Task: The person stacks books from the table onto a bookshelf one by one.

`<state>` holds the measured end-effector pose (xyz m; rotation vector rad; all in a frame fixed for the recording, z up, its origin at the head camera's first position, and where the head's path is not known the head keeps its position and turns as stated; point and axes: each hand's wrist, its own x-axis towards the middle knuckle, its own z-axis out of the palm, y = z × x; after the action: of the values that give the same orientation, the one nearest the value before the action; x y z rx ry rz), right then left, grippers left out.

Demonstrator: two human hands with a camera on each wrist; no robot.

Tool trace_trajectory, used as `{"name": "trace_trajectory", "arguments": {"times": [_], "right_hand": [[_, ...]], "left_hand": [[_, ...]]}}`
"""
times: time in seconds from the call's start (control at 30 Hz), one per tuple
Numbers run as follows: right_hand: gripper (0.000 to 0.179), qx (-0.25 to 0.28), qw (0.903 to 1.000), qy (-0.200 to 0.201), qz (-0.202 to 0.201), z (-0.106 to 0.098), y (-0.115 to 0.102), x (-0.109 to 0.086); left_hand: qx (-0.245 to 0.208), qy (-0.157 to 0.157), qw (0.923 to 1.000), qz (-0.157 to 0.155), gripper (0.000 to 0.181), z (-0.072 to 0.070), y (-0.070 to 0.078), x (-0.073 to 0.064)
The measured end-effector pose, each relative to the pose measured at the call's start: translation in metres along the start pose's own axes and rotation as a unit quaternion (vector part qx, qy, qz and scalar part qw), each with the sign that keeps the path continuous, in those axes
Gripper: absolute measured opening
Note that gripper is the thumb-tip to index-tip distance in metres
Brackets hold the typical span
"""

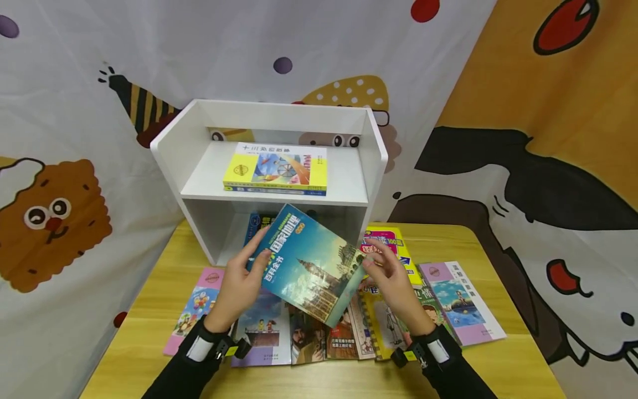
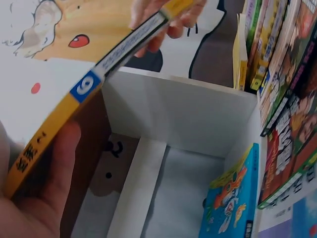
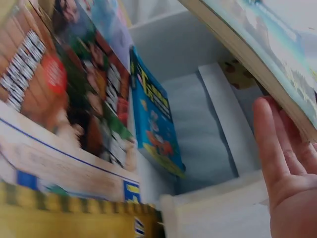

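Note:
Both hands hold up a blue-green paperback book (image 1: pixel 309 266) with a spired building on its cover, tilted in front of the white shelf unit (image 1: pixel 274 198). My left hand (image 1: pixel 239 282) grips it at the left end, thumb on the cover. At the opposite end, my right hand (image 1: pixel 391 282) pinches the book's lower right corner. The left wrist view shows the book's yellow spine (image 2: pixel 49 126) with a blue square. Its page edges (image 3: pixel 247 62) face the right wrist camera. Partly hidden behind it, a blue book (image 3: pixel 153 119) lies in the lower compartment.
A small stack of yellow and blue books (image 1: pixel 276 169) lies on the upper shelf. Several books are spread over the wooden table (image 1: pixel 134 338), including a purple-edged one (image 1: pixel 463 302) at right, a yellow one (image 1: pixel 399 249) beside the shelf and a pink one (image 1: pixel 191 310) at left.

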<state>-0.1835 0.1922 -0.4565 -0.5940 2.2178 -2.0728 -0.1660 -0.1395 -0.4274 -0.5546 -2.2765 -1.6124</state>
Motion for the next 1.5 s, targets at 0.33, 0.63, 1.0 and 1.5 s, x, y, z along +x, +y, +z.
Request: {"name": "trace_trajectory", "arguments": {"times": [0.33, 0.63, 1.0, 1.5], "right_hand": [[0.063, 0.081, 0.9924, -0.018, 0.091, 0.044, 0.036, -0.019], [0.062, 0.169, 0.9786, -0.004, 0.117, 0.074, 0.056, -0.017], [0.057, 0.075, 0.986, 0.004, 0.149, 0.07, 0.053, 0.008], [0.066, -0.02, 0.9818, -0.014, 0.188, 0.068, 0.074, 0.045]], "left_hand": [[-0.012, 0.072, 0.9935, -0.088, 0.048, 0.001, -0.005, -0.012], [0.021, 0.068, 0.9845, -0.16, 0.047, 0.011, -0.055, -0.026], [0.007, -0.016, 0.972, -0.234, 0.055, -0.01, -0.072, -0.017], [0.107, -0.034, 0.9735, -0.2, 0.061, -0.025, -0.105, 0.007]]}}
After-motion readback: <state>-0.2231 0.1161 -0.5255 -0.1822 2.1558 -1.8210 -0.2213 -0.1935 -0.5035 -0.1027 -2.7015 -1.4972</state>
